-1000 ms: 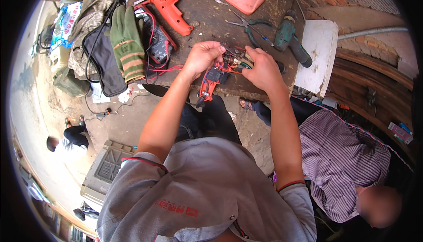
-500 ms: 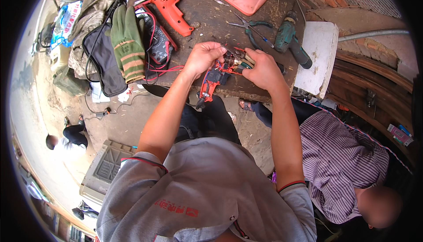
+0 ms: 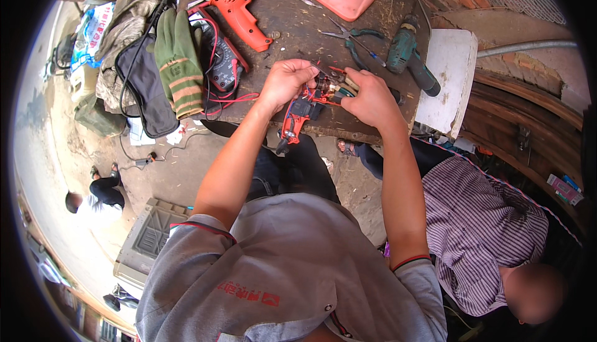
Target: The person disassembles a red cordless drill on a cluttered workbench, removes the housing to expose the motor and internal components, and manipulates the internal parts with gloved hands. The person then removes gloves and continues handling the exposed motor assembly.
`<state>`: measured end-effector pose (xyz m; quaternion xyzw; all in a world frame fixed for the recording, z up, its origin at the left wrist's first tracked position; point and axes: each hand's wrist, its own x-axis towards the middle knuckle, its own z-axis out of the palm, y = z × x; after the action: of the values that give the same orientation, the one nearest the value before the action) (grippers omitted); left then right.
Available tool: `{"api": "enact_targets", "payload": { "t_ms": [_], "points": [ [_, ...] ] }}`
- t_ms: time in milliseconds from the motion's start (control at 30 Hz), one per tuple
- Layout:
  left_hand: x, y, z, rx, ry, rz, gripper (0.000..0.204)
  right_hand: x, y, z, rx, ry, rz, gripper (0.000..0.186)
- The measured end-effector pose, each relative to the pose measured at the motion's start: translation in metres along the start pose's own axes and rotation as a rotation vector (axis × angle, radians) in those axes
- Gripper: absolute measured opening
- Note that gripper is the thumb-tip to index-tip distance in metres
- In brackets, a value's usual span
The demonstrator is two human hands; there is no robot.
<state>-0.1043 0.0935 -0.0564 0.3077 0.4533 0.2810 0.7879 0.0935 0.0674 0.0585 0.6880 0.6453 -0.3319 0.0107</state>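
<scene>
An opened red power tool [image 3: 293,125] with its black switch, wires and motor bared lies at the bench's near edge, between my hands. My left hand [image 3: 287,84] is closed in a pinch at its upper end. The small part between thumb and forefinger is too small to name. My right hand [image 3: 373,100] is wrapped round what look like pliers [image 3: 349,87] with pale and green grips, their jaws pointing at the spot by my left fingertips. My right palm hides part of the handles.
On the wooden bench [image 3: 298,31] are a red drill [image 3: 242,7], pliers with dark green handles [image 3: 354,40], a green cordless driver [image 3: 407,52], a multimeter [image 3: 225,68] with red leads and green gloves [image 3: 179,62]. A person in a checked shirt [image 3: 482,230] sits at right.
</scene>
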Motion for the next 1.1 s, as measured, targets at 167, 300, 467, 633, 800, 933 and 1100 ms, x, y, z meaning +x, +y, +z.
{"api": "enact_targets", "payload": {
  "t_ms": [167,300,467,633,800,933,1100],
  "points": [
    [0.001,0.000,-0.002,0.038,-0.041,0.014,0.014,0.000,0.003,0.000,-0.023,0.034,-0.007,0.058],
    [0.000,0.002,-0.005,0.058,-0.073,0.006,0.019,0.007,0.009,-0.010,0.243,-0.154,0.111,0.055],
    [0.003,-0.002,0.000,0.028,-0.026,0.001,0.020,0.012,0.020,-0.008,0.319,-0.168,0.080,0.054],
    [0.002,-0.001,0.001,0.043,0.016,-0.036,0.020,0.007,0.005,-0.012,0.272,-0.133,0.112,0.053],
    [0.003,-0.001,0.003,0.049,0.045,-0.050,0.021,0.002,0.003,-0.003,0.244,-0.017,0.102,0.053],
    [0.003,0.001,0.004,0.068,0.055,-0.061,0.022,-0.005,-0.009,-0.003,0.249,0.027,0.116,0.053],
    [0.002,0.001,0.005,0.086,0.063,-0.056,0.022,-0.008,-0.002,0.014,0.137,0.142,0.083,0.058]
  ]
}}
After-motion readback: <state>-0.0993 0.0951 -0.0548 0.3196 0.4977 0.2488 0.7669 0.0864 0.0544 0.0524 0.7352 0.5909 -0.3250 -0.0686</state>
